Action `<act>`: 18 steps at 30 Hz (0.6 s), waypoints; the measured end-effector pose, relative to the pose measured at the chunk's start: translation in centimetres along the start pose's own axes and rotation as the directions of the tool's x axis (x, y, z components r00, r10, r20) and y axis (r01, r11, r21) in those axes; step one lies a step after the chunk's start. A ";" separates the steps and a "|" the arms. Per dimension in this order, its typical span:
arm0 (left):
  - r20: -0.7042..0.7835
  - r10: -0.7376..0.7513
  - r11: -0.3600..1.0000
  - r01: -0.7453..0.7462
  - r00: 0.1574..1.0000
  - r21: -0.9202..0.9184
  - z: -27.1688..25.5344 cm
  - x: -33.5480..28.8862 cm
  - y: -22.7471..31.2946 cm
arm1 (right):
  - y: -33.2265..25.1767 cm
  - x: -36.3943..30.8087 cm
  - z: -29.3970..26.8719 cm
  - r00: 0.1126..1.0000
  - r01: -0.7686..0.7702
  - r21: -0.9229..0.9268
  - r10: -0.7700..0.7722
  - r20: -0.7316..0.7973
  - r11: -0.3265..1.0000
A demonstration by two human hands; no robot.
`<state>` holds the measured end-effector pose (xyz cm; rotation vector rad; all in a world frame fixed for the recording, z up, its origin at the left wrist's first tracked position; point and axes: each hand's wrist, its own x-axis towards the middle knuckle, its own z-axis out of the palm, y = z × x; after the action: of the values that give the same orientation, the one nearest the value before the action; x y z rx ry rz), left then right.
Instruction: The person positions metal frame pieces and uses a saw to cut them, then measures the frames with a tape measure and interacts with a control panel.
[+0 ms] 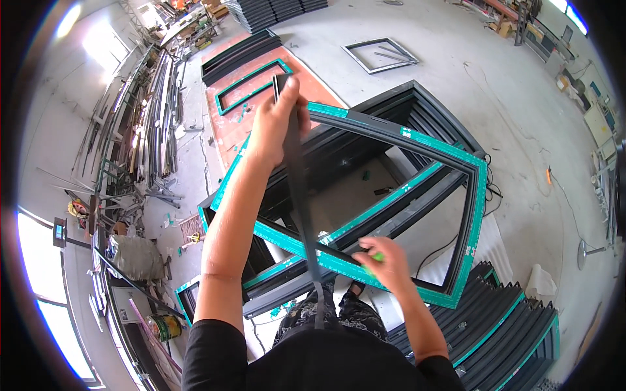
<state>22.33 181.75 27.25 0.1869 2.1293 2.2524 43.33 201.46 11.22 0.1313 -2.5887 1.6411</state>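
Note:
My left hand point(277, 124) is raised and closed around the upper end of a long, dark, narrow strip point(301, 202). The strip runs down across the window frame toward my body. My right hand point(389, 266) is slightly blurred over the frame's near bar, its fingers closed on a small bright green thing point(377, 257) mostly hidden by them. Beneath both hands lies a dark window frame point(479, 195) with green film along its bars, tilted across other frames. Its opening shows another green-filmed bar point(391, 202) below.
Stacked dark frames point(450, 124) stand behind the work, and more point(495, 326) lie at the near right. A reddish board point(228, 137) carries a green-edged frame point(251, 85). Another frame point(380, 55) rests on the far floor. Long metal profiles point(166, 111) line the left wall. A cable point(495, 189) trails at right.

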 end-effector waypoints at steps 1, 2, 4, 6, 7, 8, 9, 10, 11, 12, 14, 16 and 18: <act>0.009 -0.037 0.991 0.038 0.999 -0.128 0.3 0.8 0.7 | -0.8 0.9 1.1 0.996 0.034 0.075 -0.040 0.081 0.997; -0.043 -0.115 0.967 0.102 0.992 -0.235 0.3 1.8 0.5 | -1.5 1.5 2.0 0.990 0.054 0.097 -0.066 0.122 0.994; -0.040 -0.188 0.931 0.166 0.981 -0.324 -0.3 2.6 -0.4 | -2.5 2.2 2.7 0.969 0.042 0.138 -0.074 0.237 0.990; -0.033 -0.212 0.928 0.190 0.977 -0.320 -1.2 2.4 -1.5 | -2.3 2.6 3.0 0.925 -0.051 0.155 -0.012 0.380 0.987; -0.080 -0.260 0.915 0.219 0.962 -0.339 -1.7 2.1 -2.2 | -2.2 2.7 3.2 0.859 -0.152 0.153 0.054 0.509 0.976; -0.105 -0.269 0.911 0.217 0.957 -0.351 -2.4 1.6 -3.2 | -2.4 2.4 3.3 0.861 -0.140 0.184 0.028 0.507 0.973; -0.124 -0.277 0.905 0.216 0.953 -0.367 -3.0 1.3 -4.7 | -2.0 2.3 3.6 0.856 -0.138 0.178 0.027 0.516 0.974; -0.044 -0.249 0.903 0.216 0.968 -0.371 -3.8 0.7 -6.0 | -1.5 2.2 4.1 0.852 -0.165 0.223 0.025 0.524 0.961; 0.035 -0.218 0.910 0.216 0.975 -0.353 -4.4 -0.4 -7.6 | -1.1 2.0 4.7 0.846 -0.193 0.266 0.023 0.532 0.944; 0.053 -0.272 0.878 0.271 0.961 -0.395 -3.8 -1.7 -8.6 | -0.4 2.1 5.2 0.828 -0.254 0.258 0.072 0.555 0.932; 0.017 -0.367 0.819 0.332 0.930 -0.468 -4.0 -4.5 -9.9 | -0.2 2.3 6.2 0.837 -0.260 0.287 0.067 0.544 0.922; 0.006 -0.363 0.821 0.323 0.932 -0.470 -7.3 -5.2 -11.6 | -0.5 2.6 7.5 0.848 -0.282 0.358 0.057 0.526 0.890; -0.180 -0.376 0.823 0.239 0.909 -0.516 -12.1 -4.4 -11.9 | -0.8 3.5 8.2 0.837 -0.252 0.305 0.049 0.544 0.919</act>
<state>24.72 169.98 14.49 -0.4838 1.4543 2.6142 39.84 193.56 8.85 0.4729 -2.6578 2.4423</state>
